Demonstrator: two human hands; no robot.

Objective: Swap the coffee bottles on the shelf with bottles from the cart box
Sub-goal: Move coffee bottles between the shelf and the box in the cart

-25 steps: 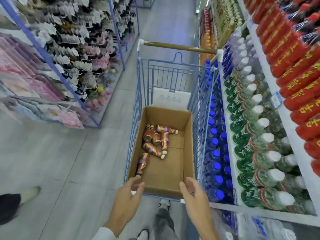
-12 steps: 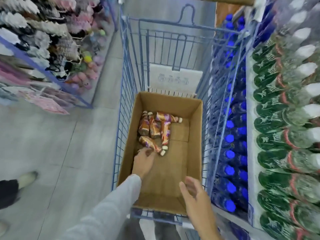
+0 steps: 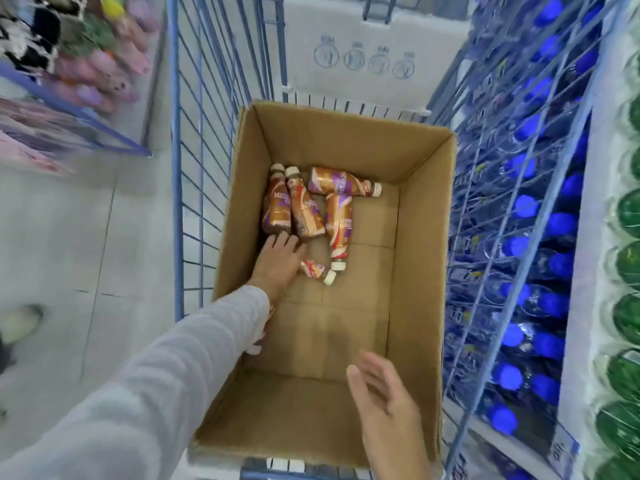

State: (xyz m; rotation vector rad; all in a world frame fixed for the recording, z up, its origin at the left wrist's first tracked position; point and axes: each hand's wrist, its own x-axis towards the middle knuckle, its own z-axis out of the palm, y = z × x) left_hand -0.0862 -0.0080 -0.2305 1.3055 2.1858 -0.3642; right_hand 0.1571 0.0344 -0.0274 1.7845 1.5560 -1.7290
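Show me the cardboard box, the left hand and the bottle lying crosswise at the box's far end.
cardboard box (image 3: 420, 258): head view, its right inner wall.
left hand (image 3: 277, 263): head view, back of the hand.
crosswise bottle (image 3: 334, 183): head view, its label.

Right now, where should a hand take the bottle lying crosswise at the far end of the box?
Grip the crosswise bottle around its wide body, coming from above. It lies flat in the box, cap pointing right; another bottle butts its near side, so a level approach from here is likely blocked.
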